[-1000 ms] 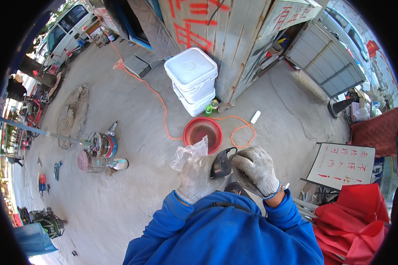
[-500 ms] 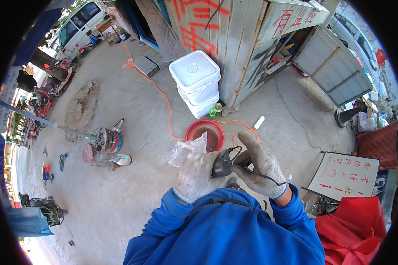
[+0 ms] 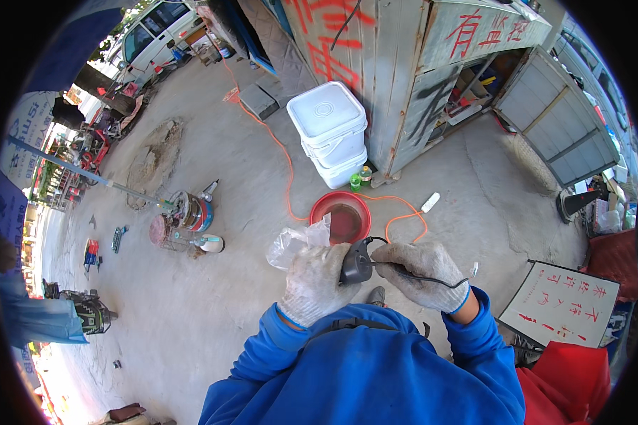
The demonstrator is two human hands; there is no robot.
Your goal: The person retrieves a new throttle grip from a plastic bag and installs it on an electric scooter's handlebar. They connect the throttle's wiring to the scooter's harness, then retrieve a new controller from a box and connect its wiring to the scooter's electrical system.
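Both my hands wear grey-white knit work gloves and meet in front of my blue top. My left hand [image 3: 317, 283] is closed around a small black rounded device [image 3: 356, 266], whose exact kind I cannot make out. A thin black cable [image 3: 432, 279] runs from the device toward my right hand [image 3: 427, 273] and across its glove. That hand's fingers are closed at the cable beside the device; its fingertips are partly hidden. Just beyond the left hand lies a crumpled clear plastic bag [image 3: 294, 241], against a red basin [image 3: 340, 216] of murky liquid.
White lidded buckets [image 3: 327, 127] stand stacked by a metal shed [image 3: 393, 78], with small green bottles [image 3: 359, 178] at their foot. An orange cord [image 3: 288, 163] crosses the concrete to a white power strip [image 3: 430, 202]. Tins [image 3: 191, 211] stand left; a lettered board [image 3: 561, 301] lies right.
My right hand has gone from spread fingers to closed ones, its fingertips drawn in beside the black device. The left hand keeps its hold. The whole view has shifted slightly.
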